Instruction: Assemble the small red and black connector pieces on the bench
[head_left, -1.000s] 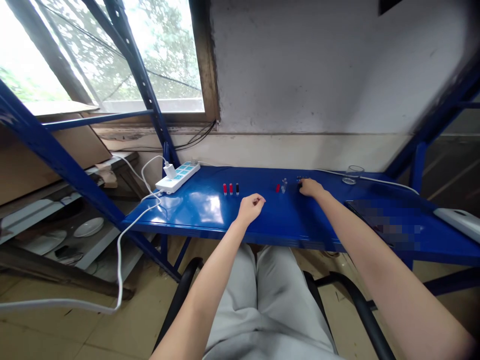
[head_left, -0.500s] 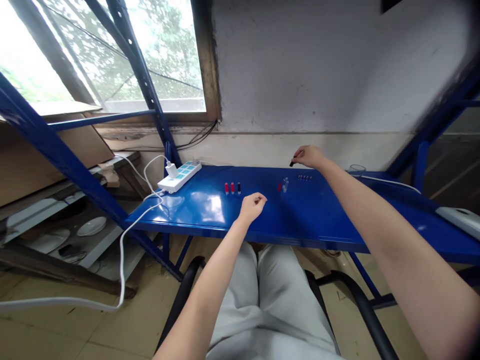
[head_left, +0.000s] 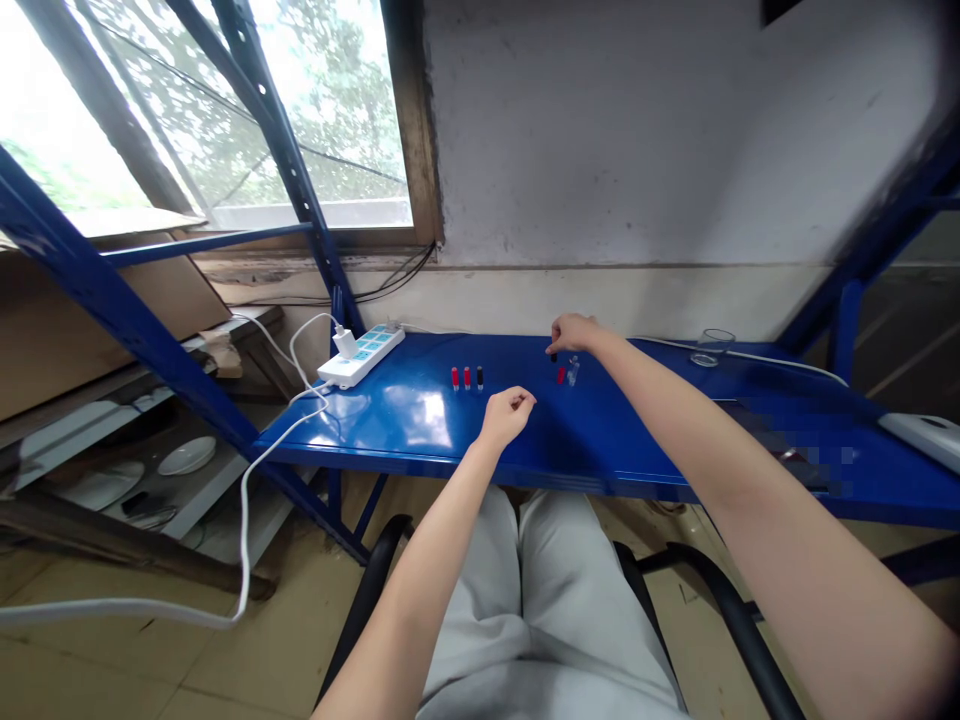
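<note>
My right hand (head_left: 574,333) hovers over the blue metal table (head_left: 420,430), pinching a small black piece (head_left: 553,356) just above a red piece (head_left: 560,375) and a clear piece (head_left: 574,371) that stand on the table. Further left stand two red pieces and a black piece in a row (head_left: 466,377). My left hand (head_left: 508,414) rests near the table's front edge, its fingers curled in a loose fist, nothing visible in it.
A white power strip (head_left: 360,355) with a plug and cable lies at the table's back left. A glass (head_left: 710,347) stands at the back right. Blue shelf struts flank both sides. A chair's black armrests are below, and plates sit on a low shelf at left.
My right hand lifted a small black piece from the back right of the table and carried it left, to above the red and clear pieces. My left hand stayed put.
</note>
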